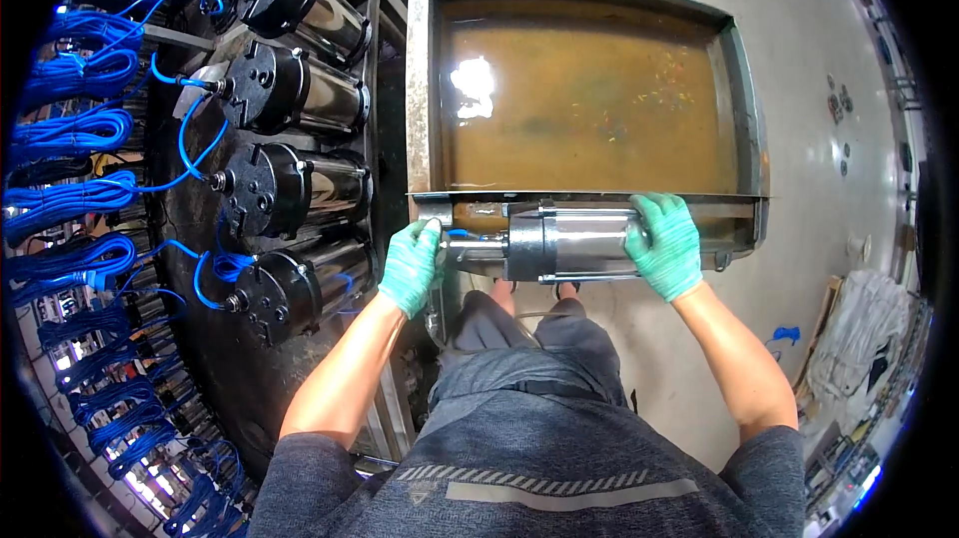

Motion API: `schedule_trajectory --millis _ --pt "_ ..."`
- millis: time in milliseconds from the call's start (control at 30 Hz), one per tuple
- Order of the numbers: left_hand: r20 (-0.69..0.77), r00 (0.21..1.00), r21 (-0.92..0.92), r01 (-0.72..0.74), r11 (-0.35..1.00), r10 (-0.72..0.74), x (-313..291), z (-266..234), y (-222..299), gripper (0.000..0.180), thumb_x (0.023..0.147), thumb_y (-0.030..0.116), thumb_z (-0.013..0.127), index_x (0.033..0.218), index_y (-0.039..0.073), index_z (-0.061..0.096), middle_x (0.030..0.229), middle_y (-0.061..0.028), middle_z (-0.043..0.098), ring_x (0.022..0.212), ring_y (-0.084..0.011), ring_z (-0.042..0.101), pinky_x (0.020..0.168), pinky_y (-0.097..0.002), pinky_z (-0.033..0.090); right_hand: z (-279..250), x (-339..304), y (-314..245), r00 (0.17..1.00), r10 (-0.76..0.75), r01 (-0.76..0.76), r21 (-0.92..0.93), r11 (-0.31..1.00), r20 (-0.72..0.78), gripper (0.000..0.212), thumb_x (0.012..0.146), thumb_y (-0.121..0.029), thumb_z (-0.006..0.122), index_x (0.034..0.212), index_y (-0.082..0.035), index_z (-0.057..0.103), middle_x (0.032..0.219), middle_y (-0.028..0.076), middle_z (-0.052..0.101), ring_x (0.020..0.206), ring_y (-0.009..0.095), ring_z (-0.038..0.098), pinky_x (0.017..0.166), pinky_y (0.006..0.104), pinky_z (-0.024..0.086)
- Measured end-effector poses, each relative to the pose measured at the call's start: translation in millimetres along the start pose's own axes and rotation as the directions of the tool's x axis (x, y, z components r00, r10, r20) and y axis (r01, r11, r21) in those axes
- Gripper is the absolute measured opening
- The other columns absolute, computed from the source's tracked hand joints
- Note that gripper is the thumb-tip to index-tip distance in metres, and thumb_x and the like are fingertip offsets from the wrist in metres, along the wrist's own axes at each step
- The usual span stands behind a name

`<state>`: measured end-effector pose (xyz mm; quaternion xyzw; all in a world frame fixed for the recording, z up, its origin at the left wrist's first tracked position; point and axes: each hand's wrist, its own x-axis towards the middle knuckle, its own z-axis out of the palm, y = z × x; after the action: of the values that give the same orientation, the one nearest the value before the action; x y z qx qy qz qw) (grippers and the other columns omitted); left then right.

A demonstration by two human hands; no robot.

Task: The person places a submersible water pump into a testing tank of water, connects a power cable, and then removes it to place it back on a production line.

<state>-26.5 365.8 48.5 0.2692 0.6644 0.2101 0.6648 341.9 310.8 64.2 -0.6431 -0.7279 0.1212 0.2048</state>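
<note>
A metal cylinder (589,241) with a black end cap, a shiny barrel and thin tie rods lies crosswise in front of me, at the near edge of a water tank (421,88). My right hand (664,246), in a green glove, is wrapped over the barrel's right part. A silvery rod (477,250) and a short blue tube (468,233) stick out of the cap's left side. By the rod's outer end my left hand (408,266), gloved alike, is closed with the thumb on top; what its fingers hold is hidden. Below it hangs a metal fitting (432,323).
The tank holds brownish water with small coloured specks. On the left, several similar cylinders (285,188) lie in a row on a dark bench (190,348), with coiled blue lines (80,203) beyond them. Grey plastic sheeting (857,333) lies at the right.
</note>
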Motion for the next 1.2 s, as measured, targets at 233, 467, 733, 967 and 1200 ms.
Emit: schedule_trajectory --millis 233,467,733,967,1200 --pt "-0.016 0.999 -0.024 -0.033 0.999 0.033 -1.2 1.6 -4.4 0.026 0.104 0.034 0.056 0.089 0.013 0.056 0.061 0.0034 0.048 0.046 -0.0069 0.041 0.039 -0.0236 0.031 0.7 -1.8 1.8 1.000 0.011 -0.011 0.020 1.000 0.000 0.041 0.078 -0.015 0.072 0.115 -0.001 0.065 0.113 0.019 0.064 0.107 0.041 0.058 0.095 0.0479 0.049" --pt "0.046 0.997 -0.208 -0.054 0.977 0.064 -9.4 -15.3 -13.9 0.027 0.104 0.036 0.056 0.094 0.011 0.057 0.068 0.0022 0.052 0.049 -0.0068 0.043 0.043 -0.0235 0.036 -4.6 -8.0 1.0 0.999 -0.046 0.047 0.048 0.998 -0.023 0.040 0.080 -0.017 0.070 0.116 0.000 0.064 0.113 0.020 0.064 0.107 0.041 0.058 0.096 0.0481 0.048" --pt "-0.016 0.936 -0.720 -0.254 0.645 0.352 -76.9 79.9 30.8 0.024 0.102 0.034 0.061 0.105 0.010 0.063 0.072 0.0005 0.055 0.055 -0.0089 0.046 0.052 -0.0258 0.041 -35.8 -32.9 -49.3 0.963 -0.271 0.268 0.112 0.957 0.008 0.043 0.084 -0.026 0.069 0.119 -0.002 0.063 0.112 0.019 0.064 0.106 0.036 0.061 0.089 0.0478 0.050" --pt "0.148 0.874 -0.441 -0.361 0.822 0.463 -106.1 193.5 11.7 0.046 0.099 0.043 0.063 0.125 0.006 0.061 0.108 -0.0077 0.064 0.092 -0.0198 0.061 0.080 -0.0356 0.052 -67.0 -102.8 -32.9 0.923 0.161 -0.279 0.319 0.906 0.350 0.036 0.097 -0.029 0.059 0.126 -0.008 0.056 0.104 0.023 0.068 0.093 0.043 0.067 0.078 0.0517 0.054" --pt "-0.102 0.520 0.647 -0.613 0.453 0.848 -79.0 71.4 -64.7 0.027 0.101 0.021 0.059 0.118 0.000 0.063 0.107 -0.0162 0.067 0.097 -0.0272 0.064 0.089 -0.0374 0.050 -106.1 -200.1 163.5 0.702 0.712 -0.708 0.118 0.696 0.016 0.029 0.090 -0.027 0.062 0.110 -0.006 0.061 0.089 0.025 0.068 0.083 0.044 0.066 0.073 0.0504 0.053"
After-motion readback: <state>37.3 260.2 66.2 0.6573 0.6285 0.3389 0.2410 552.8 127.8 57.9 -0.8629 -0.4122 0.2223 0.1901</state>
